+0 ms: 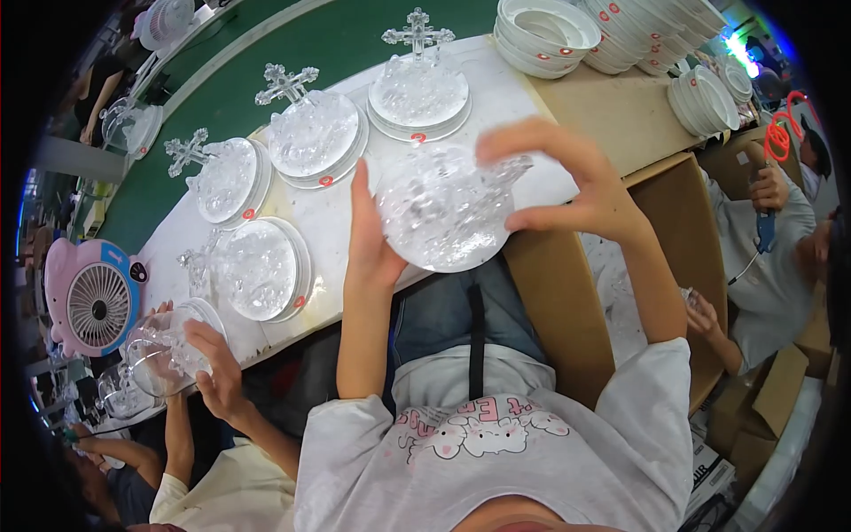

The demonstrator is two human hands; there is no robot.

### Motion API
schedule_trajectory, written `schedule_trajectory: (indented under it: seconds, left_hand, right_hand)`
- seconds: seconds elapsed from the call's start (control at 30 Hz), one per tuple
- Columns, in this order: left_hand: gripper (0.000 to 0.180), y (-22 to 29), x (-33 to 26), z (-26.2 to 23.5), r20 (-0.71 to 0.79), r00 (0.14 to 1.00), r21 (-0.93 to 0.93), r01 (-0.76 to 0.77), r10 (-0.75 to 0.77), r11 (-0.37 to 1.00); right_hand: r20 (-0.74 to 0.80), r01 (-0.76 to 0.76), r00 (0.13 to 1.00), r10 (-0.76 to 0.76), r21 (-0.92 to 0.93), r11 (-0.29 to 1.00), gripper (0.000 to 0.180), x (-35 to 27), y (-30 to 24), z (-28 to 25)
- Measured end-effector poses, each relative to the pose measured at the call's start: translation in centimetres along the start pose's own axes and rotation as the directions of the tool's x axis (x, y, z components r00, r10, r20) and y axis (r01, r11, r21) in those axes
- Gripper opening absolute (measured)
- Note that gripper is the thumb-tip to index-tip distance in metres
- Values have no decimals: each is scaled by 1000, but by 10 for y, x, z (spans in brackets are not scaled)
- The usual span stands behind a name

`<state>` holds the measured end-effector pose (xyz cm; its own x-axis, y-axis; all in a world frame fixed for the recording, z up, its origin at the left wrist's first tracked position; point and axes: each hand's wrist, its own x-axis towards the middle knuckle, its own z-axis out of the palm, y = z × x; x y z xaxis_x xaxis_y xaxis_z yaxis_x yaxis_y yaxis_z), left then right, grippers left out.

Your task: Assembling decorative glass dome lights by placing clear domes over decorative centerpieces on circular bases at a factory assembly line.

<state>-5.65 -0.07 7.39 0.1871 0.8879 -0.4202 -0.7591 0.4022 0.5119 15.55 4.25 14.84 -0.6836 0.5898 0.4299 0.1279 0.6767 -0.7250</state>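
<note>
Between my two hands is a round transparent plastic piece (448, 213) with a bumpy surface, held above the table's near edge and slightly blurred. My left hand (368, 239) supports its left rim, thumb pointing up. On the opposite side, my right hand (581, 182) curves its fingers and thumb around the edge. Just beyond are round white bases topped with transparent bumpy pieces and crosses: one at the back (418, 93), one left of it (316, 137) and another farther left (226, 182). A similar base (261, 270) lies nearer, its cross hard to make out.
Stacked white round bases (550, 35) stand at the back right. An open cardboard box (669, 239) is at my right, near a co-worker's hand with a blue screwdriver (765, 230). At left are a pink fan (97, 297) and another co-worker's hands (217, 372). A green belt (222, 80) runs behind.
</note>
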Motion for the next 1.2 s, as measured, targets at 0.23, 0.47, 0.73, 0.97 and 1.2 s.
schedule_trajectory:
  seconds: [0.23,0.47,0.73,0.97,1.2]
  left_hand:
    - [68,-1,6,-19,100,969,201,-244,228,949]
    - [111,-18,-15,-71,494,724,860,-486,481,-153]
    - [120,-61,-8,-65,352,707,912,-405,614,-57]
    - [122,-60,-8,-65,382,669,913,-382,637,-146]
    - [120,-63,-7,-67,355,708,915,-398,610,-71]
  right_hand:
    - [-33,-227,972,233,131,965,24,2,-1,6]
    - [-297,-380,818,492,362,851,23,0,14,32]
    - [-287,-337,908,305,-68,939,21,10,15,66]
    - [-270,-286,933,238,-154,946,20,10,12,76]
    - [-303,-232,939,162,-213,949,20,11,6,88]
